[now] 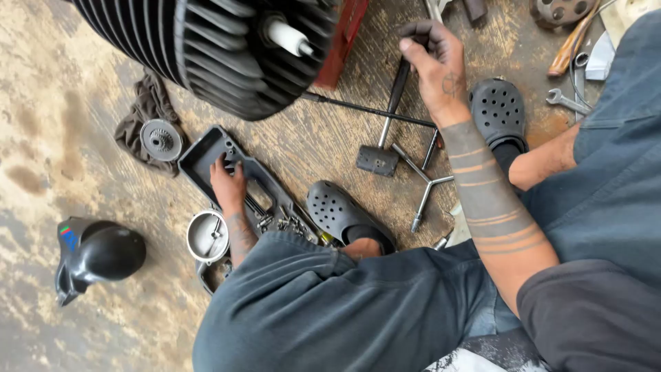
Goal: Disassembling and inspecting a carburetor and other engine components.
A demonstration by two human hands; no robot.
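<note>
Right hand (437,65), upper centre of frame: fingers clenched around black handle of hammer (383,131), head resting on floor at centre. Left hand (228,184), centre left: fingers pressed down into dark tray (200,155); whether gripping anything, cannot tell. Small metal parts beside wrist, round metal bowl (206,236) just below. Finned engine cylinder (206,48) at top, spark plug (286,36) protruding. Y-shaped socket wrench (423,180) near hammer head. Grey rag (141,114) with gear (161,140) upper left. Black cover (96,255) lower left.

Single head view; steeply downward; close
</note>
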